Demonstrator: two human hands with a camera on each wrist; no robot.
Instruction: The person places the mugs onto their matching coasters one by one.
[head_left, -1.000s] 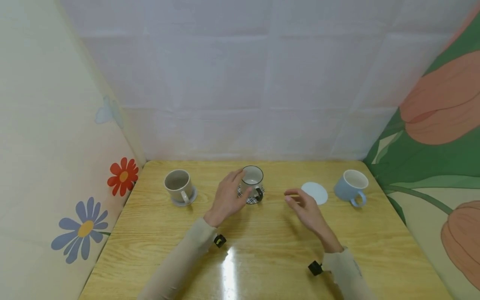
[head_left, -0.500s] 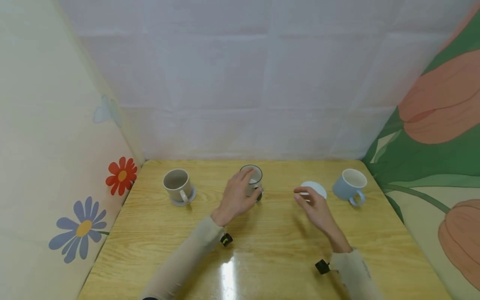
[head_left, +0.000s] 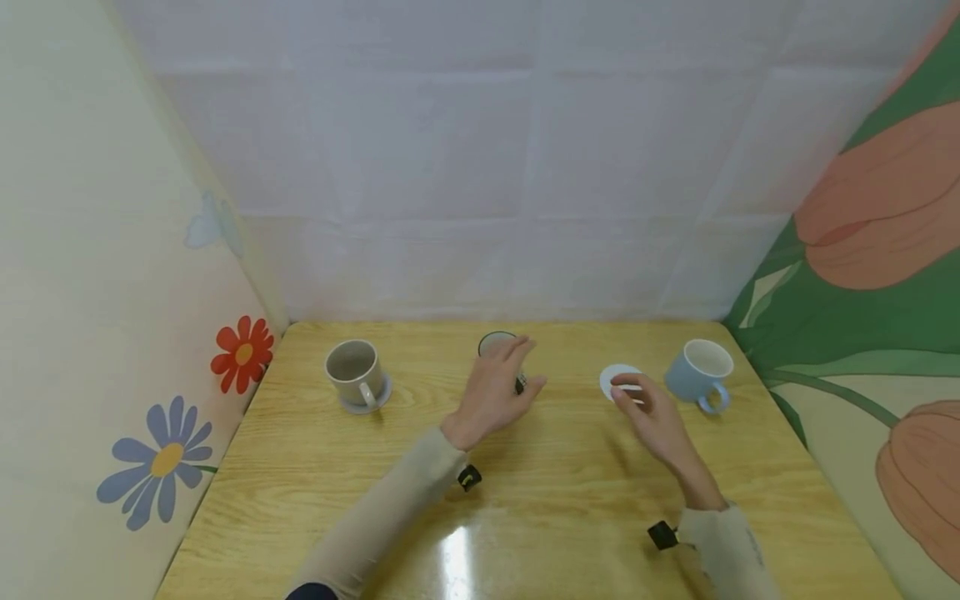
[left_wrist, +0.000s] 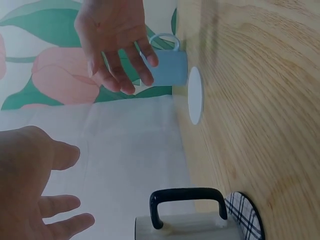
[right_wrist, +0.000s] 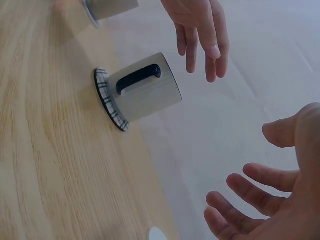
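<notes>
My left hand (head_left: 491,396) hovers in front of a white enamel-style mug (right_wrist: 150,97) with a dark rim and black handle, partly covering it in the head view. Its fingers are spread and hold nothing. The mug stands upright on a round plaid coaster (right_wrist: 106,97). Over the table to the right, my right hand (head_left: 658,421) is held with relaxed, slightly bent fingers and nothing between them. Its fingertips overlap a round white coaster (head_left: 611,379) in the head view. Just right of that coaster, a light blue mug (head_left: 693,375) stands directly on the wood.
At the left of the wooden table (head_left: 570,500), a grey-beige mug (head_left: 351,375) sits on a grey coaster (head_left: 384,395). A white cloth backdrop (head_left: 450,167) rises behind the table, with flower-printed sheets at both sides.
Both hands have moved rightward: the left from beside the middle mug to in front of it, the right toward the white coaster. The mugs and coasters stay in place.
</notes>
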